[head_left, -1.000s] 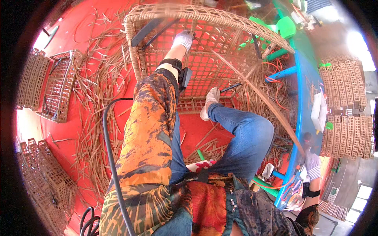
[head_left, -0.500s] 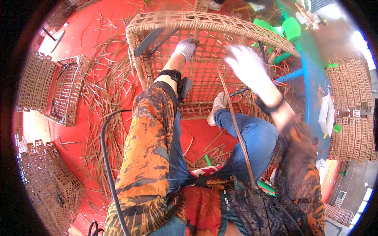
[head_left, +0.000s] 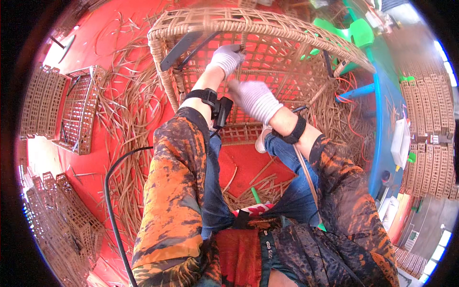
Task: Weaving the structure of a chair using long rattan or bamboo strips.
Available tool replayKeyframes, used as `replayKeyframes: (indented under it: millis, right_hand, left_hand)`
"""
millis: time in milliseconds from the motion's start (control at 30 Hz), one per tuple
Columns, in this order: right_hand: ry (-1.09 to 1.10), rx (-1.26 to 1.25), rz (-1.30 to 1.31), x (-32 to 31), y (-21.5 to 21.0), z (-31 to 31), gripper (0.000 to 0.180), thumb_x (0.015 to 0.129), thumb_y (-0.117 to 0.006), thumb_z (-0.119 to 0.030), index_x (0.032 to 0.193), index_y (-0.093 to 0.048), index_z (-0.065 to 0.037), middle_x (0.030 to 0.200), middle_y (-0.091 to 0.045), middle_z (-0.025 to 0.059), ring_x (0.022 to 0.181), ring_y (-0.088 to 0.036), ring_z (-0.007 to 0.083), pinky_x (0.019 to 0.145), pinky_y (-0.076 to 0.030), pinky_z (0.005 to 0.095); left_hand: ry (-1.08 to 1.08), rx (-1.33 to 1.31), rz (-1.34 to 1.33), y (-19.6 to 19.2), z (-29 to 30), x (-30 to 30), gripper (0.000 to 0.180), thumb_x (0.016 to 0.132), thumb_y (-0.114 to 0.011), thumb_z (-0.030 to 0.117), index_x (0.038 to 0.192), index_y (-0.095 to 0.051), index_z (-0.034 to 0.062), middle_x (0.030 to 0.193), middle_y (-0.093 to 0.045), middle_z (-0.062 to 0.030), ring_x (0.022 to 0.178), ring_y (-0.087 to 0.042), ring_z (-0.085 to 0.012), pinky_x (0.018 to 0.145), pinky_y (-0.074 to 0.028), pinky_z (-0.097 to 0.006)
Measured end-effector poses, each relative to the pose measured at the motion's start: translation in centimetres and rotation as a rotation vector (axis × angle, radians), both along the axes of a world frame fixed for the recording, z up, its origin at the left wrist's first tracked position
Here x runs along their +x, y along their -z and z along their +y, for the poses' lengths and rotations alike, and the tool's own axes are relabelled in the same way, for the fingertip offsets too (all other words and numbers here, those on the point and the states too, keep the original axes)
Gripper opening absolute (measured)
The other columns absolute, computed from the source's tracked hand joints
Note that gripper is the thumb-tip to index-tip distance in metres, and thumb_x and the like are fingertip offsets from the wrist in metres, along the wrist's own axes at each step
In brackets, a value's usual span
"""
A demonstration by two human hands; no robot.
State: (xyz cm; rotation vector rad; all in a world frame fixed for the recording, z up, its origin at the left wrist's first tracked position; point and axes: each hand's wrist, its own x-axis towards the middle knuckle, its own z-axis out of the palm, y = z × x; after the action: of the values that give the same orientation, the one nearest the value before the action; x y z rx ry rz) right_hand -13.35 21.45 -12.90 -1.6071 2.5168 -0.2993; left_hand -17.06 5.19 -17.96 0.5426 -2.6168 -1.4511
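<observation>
A large woven rattan basket (head_left: 229, 27) lies tipped in front of me, its open lattice facing me and a thick wrapped rim along the top. My left hand (head_left: 226, 59), in a white ribbed glove, is closed on a strip of its lattice near the upper middle. My right hand (head_left: 258, 99), gloved alike, is just below and right of it, before the lattice; its fingertips are smeared by motion. A long flat rattan strip (head_left: 308, 177) runs from my lap up beneath my right wrist. Its upper end is hidden.
Loose rattan strips (head_left: 126, 95) litter the red floor (head_left: 88, 174). Stacked woven baskets (head_left: 43, 103) stand at left, more stacked baskets (head_left: 428, 103) at right. A blue table (head_left: 381, 129) and green chair (head_left: 358, 33) are on the right. A black cable (head_left: 111, 191) passes beside my left arm.
My right hand has swung left and down from the right side of the basket, close to my left hand. My left hand keeps its place; the basket has shifted slightly.
</observation>
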Motion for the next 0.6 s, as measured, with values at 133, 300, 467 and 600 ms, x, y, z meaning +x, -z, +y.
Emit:
replayKeyframes:
  millis: [133, 300, 467, 600]
  right_hand:
    - [-0.254, 0.007, -0.121, -1.5, -0.2, 1.6, 0.019, 0.086, -0.051, -0.027, 0.09, -0.058, -0.01, 0.077, -0.062, 0.0173, 0.076, -0.062, 0.0356, 0.066, -0.05, 0.0445]
    - [0.13, -0.352, -0.255, -10.2, 0.2, 1.3, 0.028, 0.093, -0.046, -0.027, 0.111, -0.058, -0.009, 0.09, -0.066, 0.0127, 0.078, -0.064, 0.029, 0.072, -0.051, 0.0376]
    - [0.072, -0.076, -0.845, -13.4, -0.1, -2.8, 0.036, 0.092, -0.046, -0.022, 0.126, -0.05, -0.011, 0.084, -0.063, 0.0045, 0.068, -0.056, 0.0117, 0.065, -0.049, 0.0272]
    - [0.061, 0.2, -0.591, -14.6, 0.3, -3.7, 0.033, 0.093, -0.044, -0.023, 0.123, -0.053, -0.014, 0.09, -0.064, 0.0092, 0.073, -0.06, 0.016, 0.067, -0.049, 0.0288]
  left_hand:
    - [-0.083, -0.306, -0.031, 1.5, 0.1, -0.3, 0.036, 0.082, -0.057, 0.032, 0.109, -0.064, 0.0082, 0.099, -0.065, -0.0174, 0.095, -0.062, -0.0296, 0.084, -0.048, -0.037]
    - [-0.233, 0.732, 0.056, 3.0, 0.3, 0.3, 0.03, 0.087, -0.054, 0.032, 0.106, -0.066, 0.011, 0.091, -0.068, -0.0076, 0.084, -0.064, -0.0171, 0.067, -0.05, -0.031]
    - [-0.398, 0.808, -0.099, 4.1, 0.2, -0.3, 0.022, 0.086, -0.059, 0.035, 0.091, -0.065, 0.0139, 0.076, -0.063, -0.0012, 0.05, -0.046, -0.0129, 0.041, -0.035, -0.028]
    - [-0.304, 0.522, -0.392, 5.7, -0.7, -2.8, 0.021, 0.087, -0.057, 0.033, 0.083, -0.064, 0.0135, 0.066, -0.058, -0.0016, 0.047, -0.046, -0.0144, 0.041, -0.034, -0.03]
